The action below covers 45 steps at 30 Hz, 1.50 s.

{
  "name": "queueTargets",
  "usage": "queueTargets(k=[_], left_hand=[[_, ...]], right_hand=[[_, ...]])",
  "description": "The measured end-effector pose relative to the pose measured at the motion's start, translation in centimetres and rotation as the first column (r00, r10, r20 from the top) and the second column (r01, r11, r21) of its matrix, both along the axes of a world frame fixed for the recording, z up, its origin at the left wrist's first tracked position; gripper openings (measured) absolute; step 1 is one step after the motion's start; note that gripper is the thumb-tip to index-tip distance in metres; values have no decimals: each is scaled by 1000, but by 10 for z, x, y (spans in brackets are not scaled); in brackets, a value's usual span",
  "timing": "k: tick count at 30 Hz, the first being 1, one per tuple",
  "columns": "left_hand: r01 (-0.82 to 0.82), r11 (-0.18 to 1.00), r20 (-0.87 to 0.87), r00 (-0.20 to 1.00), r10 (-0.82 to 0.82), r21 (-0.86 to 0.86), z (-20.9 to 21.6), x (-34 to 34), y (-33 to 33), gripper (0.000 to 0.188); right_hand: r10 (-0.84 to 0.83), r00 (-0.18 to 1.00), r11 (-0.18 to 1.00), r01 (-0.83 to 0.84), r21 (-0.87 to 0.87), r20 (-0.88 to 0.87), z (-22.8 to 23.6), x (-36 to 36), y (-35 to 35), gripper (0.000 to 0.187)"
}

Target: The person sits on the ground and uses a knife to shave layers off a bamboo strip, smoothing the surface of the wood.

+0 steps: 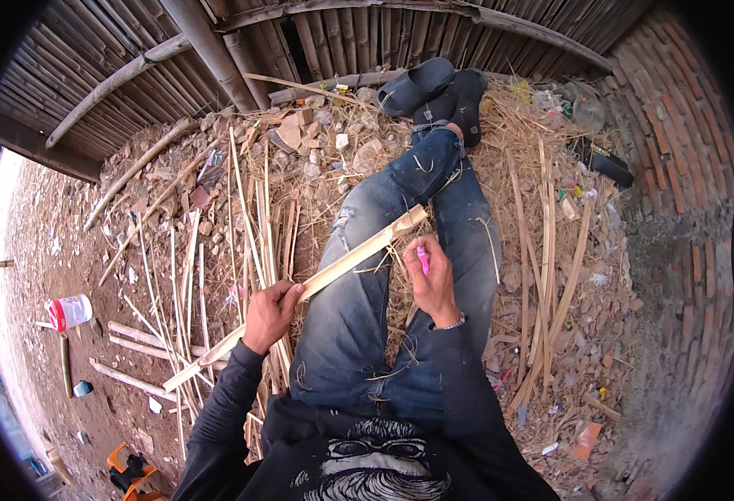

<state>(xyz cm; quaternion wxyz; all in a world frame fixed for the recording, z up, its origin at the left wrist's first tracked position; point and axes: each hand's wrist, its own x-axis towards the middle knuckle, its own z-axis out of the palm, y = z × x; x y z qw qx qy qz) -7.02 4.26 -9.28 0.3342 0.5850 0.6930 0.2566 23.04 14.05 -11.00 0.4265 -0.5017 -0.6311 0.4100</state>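
A long pale split-bamboo strip [358, 255] slants across my thighs, its upper end just past my knees and its lower end out to the left. My left hand [270, 317] is closed round it near the middle, thumb on top. To the right of the strip, my right hand [435, 285] is closed on a slim bright pink object [423, 260]. Only its pink part shows, so I cannot tell whether it is a knife handle or a marker. My right hand is apart from the strip. Thin shavings lie on my jeans [342, 342].
Bamboo strips [258, 217] lie to my left, with more strips [546, 275] to my right. A red-and-white bucket [70, 312] and an orange object [131, 473] are at far left. Dark clogs [417, 87], a bamboo fence [342, 42] and a brick wall [675, 125] bound the rubble.
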Motion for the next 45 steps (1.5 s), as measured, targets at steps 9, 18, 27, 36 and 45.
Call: queueTargets(k=[9,18,27,36,45], left_hand=[[-2,994,-144,989,17,108,-1,1,0,32],[1,977,-251,967,53,212,-1,9,-3,30],[26,975,-233,972,27,222,-14,12,7,27],[22,975,-160,987,13,220,-5,7,18,27],[13,997,-149,989,-1,78,25,10,6,29]], right_hand=[[154,950,986,-132,-99,270,22,12,0,49],[30,923,999,-18,-36,383,1,-2,-5,39],[37,971,999,-27,-41,236,-27,-7,10,45],[182,980,962,-161,-219,78,-31,1,26,63],[143,952,824,-266,-500,-272,1,13,27,63]])
